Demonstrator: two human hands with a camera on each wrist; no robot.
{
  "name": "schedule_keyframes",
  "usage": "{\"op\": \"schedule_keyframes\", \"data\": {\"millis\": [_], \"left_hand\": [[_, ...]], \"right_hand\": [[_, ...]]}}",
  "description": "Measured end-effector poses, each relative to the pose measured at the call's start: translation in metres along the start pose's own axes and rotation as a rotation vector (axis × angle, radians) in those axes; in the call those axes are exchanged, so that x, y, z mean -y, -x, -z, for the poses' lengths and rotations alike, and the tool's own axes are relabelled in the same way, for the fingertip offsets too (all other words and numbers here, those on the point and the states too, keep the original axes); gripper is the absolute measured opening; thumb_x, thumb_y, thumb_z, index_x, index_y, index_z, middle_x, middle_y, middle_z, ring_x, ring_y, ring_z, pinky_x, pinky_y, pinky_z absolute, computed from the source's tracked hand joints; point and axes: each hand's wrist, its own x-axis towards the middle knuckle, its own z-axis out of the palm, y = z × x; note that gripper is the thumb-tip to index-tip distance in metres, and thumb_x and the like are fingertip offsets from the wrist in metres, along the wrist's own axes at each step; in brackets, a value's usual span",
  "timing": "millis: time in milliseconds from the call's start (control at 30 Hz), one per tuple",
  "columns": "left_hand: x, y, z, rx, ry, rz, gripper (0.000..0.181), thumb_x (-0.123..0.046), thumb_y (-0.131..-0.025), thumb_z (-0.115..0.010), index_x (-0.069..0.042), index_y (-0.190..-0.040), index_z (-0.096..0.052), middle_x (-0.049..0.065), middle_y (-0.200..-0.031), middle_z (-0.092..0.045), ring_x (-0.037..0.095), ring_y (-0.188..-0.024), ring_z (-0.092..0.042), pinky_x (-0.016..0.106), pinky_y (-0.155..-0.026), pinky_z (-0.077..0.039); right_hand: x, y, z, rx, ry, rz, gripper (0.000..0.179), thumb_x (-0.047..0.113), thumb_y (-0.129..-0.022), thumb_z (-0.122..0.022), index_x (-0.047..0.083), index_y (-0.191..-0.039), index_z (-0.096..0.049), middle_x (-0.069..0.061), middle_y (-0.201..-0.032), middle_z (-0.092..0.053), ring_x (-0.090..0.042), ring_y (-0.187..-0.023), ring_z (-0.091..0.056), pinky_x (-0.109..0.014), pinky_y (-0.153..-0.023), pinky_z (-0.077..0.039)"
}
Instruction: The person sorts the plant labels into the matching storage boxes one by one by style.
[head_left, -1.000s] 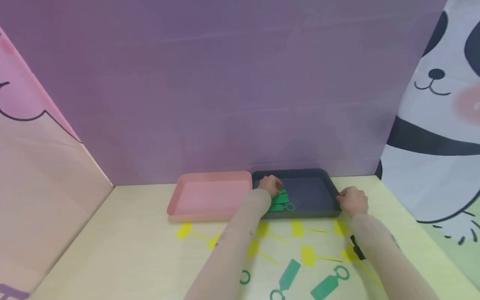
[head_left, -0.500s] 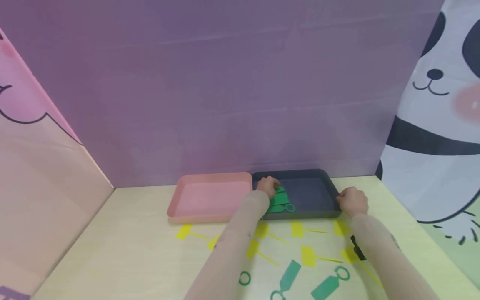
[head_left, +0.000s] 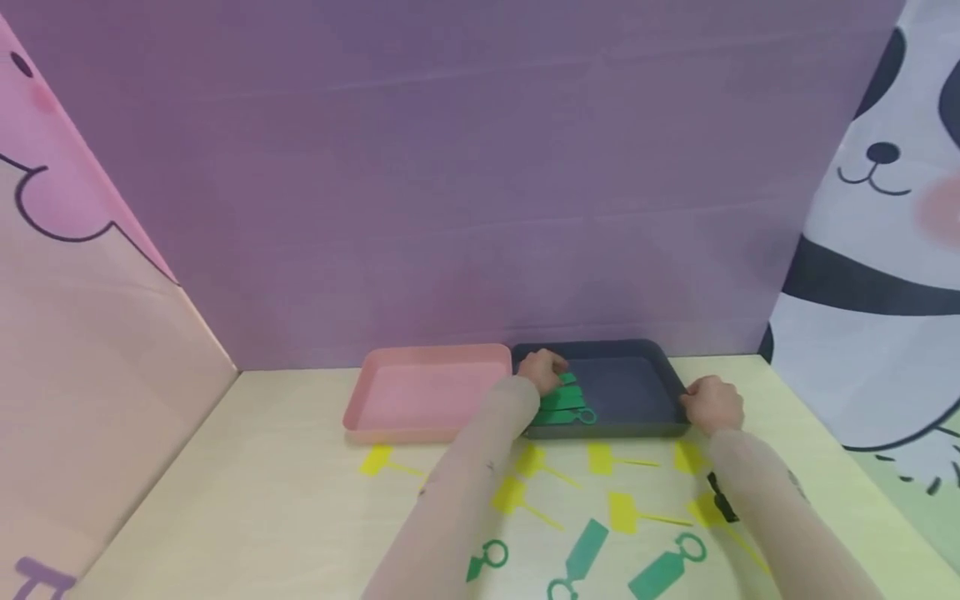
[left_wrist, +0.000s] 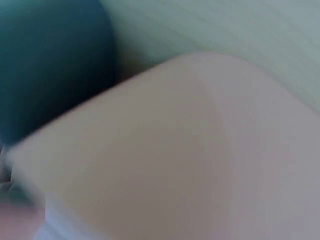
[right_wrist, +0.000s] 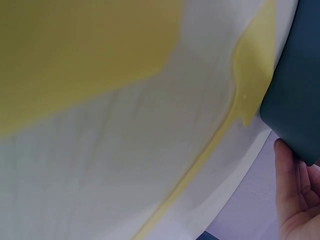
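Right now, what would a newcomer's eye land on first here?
Probably the big printed panda at far right in the head view, and the pink tray and dark tray side by side at the back of the table. The left hand is over green tags at the dark tray's left end, while the right hand holds its right edge. Bright yellow tags lie scattered in front.

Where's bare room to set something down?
Bare: the table left of the pink tray, that tray's visible floor, and the right half of the dark tray. Crowded: before both trays (yellow tags, green tags) and around the left hand.
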Motion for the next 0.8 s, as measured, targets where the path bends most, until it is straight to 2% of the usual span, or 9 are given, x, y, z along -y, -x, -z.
{"op": "schedule_keyframes", "data": {"millis": [100,267,400,533,667,733,800], "left_hand": [[-0.003,0.007,0.007,0.010,0.032,-0.012,0.033,-0.013,-0.085,-0.064,-0.015,-0.118,-0.063,-0.002,-0.116,-0.064,0.016,-0.108,-0.058,0.027,-0.087,-0.049],[-0.009,0.022,0.017,0.041,0.033,-0.054,0.034,-0.024,-0.088,-0.060,-0.013,-0.120,-0.060,0.000,-0.120,-0.062,0.017,-0.111,-0.056,0.029,-0.089,-0.048],[-0.010,0.035,0.023,0.070,0.029,-0.112,0.036,-0.028,-0.090,-0.057,-0.013,-0.123,-0.058,0.001,-0.123,-0.060,0.017,-0.112,-0.055,0.030,-0.089,-0.048],[-0.007,0.048,0.028,0.072,0.052,-0.157,0.037,-0.028,-0.090,-0.057,-0.012,-0.124,-0.057,0.001,-0.122,-0.061,0.015,-0.111,-0.056,0.026,-0.088,-0.049],[-0.002,0.067,0.034,0.095,0.123,-0.167,0.036,-0.024,-0.089,-0.059,-0.011,-0.123,-0.058,0.002,-0.123,-0.060,0.016,-0.113,-0.055,0.025,-0.089,-0.048],[0.001,0.078,0.035,0.120,0.214,-0.146,0.036,-0.021,-0.089,-0.060,-0.010,-0.123,-0.058,0.003,-0.124,-0.059,0.017,-0.115,-0.054,0.027,-0.090,-0.048],[0.006,0.090,0.037,0.125,0.243,-0.148,0.035,-0.020,-0.089,-0.060,-0.010,-0.123,-0.058,0.004,-0.124,-0.059,0.017,-0.115,-0.054,0.027,-0.091,-0.047]], "right_hand": [[-0.001,0.000,0.000,0.000,-0.002,0.009,0.029,0.014,-0.082,-0.056,-0.009,-0.097,-0.064,-0.028,-0.092,-0.065,-0.043,-0.080,-0.059,-0.049,-0.066,-0.047],[-0.002,-0.001,0.002,-0.001,0.004,0.019,0.029,0.014,-0.081,-0.056,-0.009,-0.097,-0.063,-0.028,-0.093,-0.065,-0.045,-0.082,-0.059,-0.051,-0.067,-0.047],[-0.002,0.000,0.004,-0.010,0.006,0.018,0.030,0.014,-0.081,-0.055,-0.009,-0.098,-0.063,-0.028,-0.096,-0.064,-0.047,-0.085,-0.058,-0.053,-0.069,-0.047],[-0.001,0.002,0.005,-0.007,0.006,0.022,0.030,0.014,-0.082,-0.055,-0.009,-0.098,-0.063,-0.028,-0.098,-0.064,-0.047,-0.087,-0.057,-0.053,-0.071,-0.047],[0.000,0.003,0.005,0.009,0.003,0.028,0.029,0.013,-0.082,-0.056,-0.010,-0.098,-0.063,-0.028,-0.096,-0.064,-0.046,-0.086,-0.058,-0.053,-0.071,-0.047],[0.000,0.004,0.004,0.007,0.001,0.031,0.028,0.013,-0.082,-0.056,-0.010,-0.097,-0.063,-0.028,-0.095,-0.064,-0.045,-0.084,-0.058,-0.052,-0.071,-0.047],[0.001,0.004,0.003,-0.001,0.001,0.035,0.028,0.013,-0.082,-0.055,-0.010,-0.097,-0.063,-0.027,-0.094,-0.065,-0.045,-0.083,-0.059,-0.052,-0.070,-0.047]]}}
